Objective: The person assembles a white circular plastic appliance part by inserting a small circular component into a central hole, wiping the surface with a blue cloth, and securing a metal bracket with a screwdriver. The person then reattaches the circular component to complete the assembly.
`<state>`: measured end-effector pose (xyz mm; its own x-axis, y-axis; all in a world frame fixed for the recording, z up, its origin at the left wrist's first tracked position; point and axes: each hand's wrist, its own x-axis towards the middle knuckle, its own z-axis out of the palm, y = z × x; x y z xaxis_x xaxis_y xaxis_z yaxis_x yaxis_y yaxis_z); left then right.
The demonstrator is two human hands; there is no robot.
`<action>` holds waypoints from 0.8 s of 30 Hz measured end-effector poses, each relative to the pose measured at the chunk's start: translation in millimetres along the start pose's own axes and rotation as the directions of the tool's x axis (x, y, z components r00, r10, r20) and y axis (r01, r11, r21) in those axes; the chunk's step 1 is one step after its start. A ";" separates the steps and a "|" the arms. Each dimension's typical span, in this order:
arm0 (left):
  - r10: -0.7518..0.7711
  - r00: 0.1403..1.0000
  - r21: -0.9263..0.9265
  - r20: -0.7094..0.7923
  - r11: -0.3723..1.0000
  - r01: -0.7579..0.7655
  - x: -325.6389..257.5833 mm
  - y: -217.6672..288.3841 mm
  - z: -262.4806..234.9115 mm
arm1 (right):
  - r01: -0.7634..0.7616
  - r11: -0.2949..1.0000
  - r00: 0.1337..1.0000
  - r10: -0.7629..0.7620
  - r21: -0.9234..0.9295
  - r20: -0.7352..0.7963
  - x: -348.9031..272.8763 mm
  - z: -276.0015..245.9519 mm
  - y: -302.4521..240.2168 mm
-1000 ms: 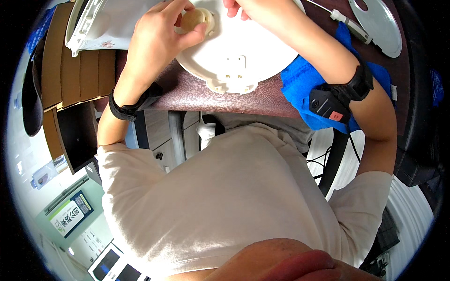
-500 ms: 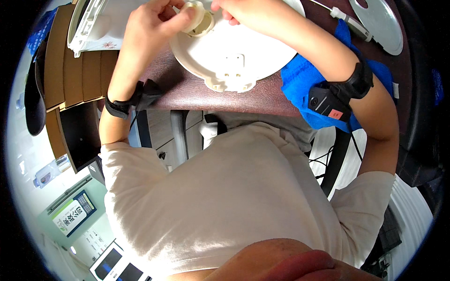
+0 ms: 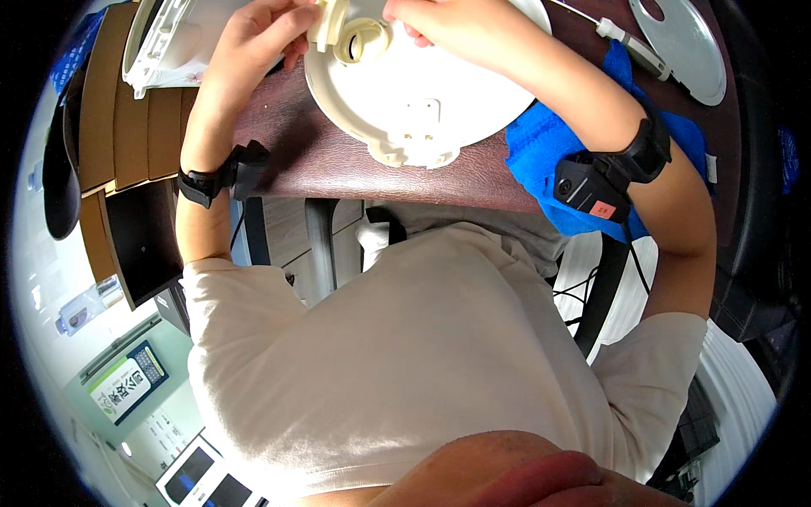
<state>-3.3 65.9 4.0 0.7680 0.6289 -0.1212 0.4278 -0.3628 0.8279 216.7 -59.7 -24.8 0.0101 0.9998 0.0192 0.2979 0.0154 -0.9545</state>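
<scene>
A round white plastic lid [image 3: 465,106] lies on the brown table, with a cream round collar [image 3: 361,40] around a hole in its left part. My left hand [image 3: 269,34] is closed on a cream plastic cap [image 3: 329,24], held apart from the collar at its left. To the collar's right, my right hand [image 3: 427,15] hovers over the lid with curled fingers. The upper frame edge cuts this hand off, so what it pinches, if anything, is hidden.
A white plastic housing [image 3: 182,51] stands at the far left beside brown cardboard boxes [image 3: 131,93]. Under my right forearm is a blue cloth [image 3: 528,148]. Beyond it lie a screwdriver [image 3: 629,46] and a grey oval plate [image 3: 697,51]. The table edge [image 3: 397,190] is near my body.
My left hand has moved left with the cap, away from the collar, whose hole now shows. My right hand has hardly moved.
</scene>
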 end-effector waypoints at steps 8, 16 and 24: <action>0.128 0.989 0.325 -0.078 0.941 -0.096 -2.7 11.4 21.8 | 0.016 1.000 1.000 -0.016 -0.006 -0.010 -0.5 -1.1 4.8; 0.200 0.973 0.547 -0.114 0.830 -0.106 -12.6 30.3 44.8 | -0.027 1.000 0.999 0.027 -0.001 -0.019 -0.8 0.0 0.1; 0.208 0.973 0.625 -0.095 0.774 -0.105 -12.5 35.3 48.1 | 0.029 1.000 0.999 -0.029 -0.011 -0.038 0.6 2.1 4.9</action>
<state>25.1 12.1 8.4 0.7917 0.6016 0.1064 0.5480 -0.7763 0.3113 216.1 -58.9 -30.1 0.0376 0.9976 0.0584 0.3085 0.0440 -0.9502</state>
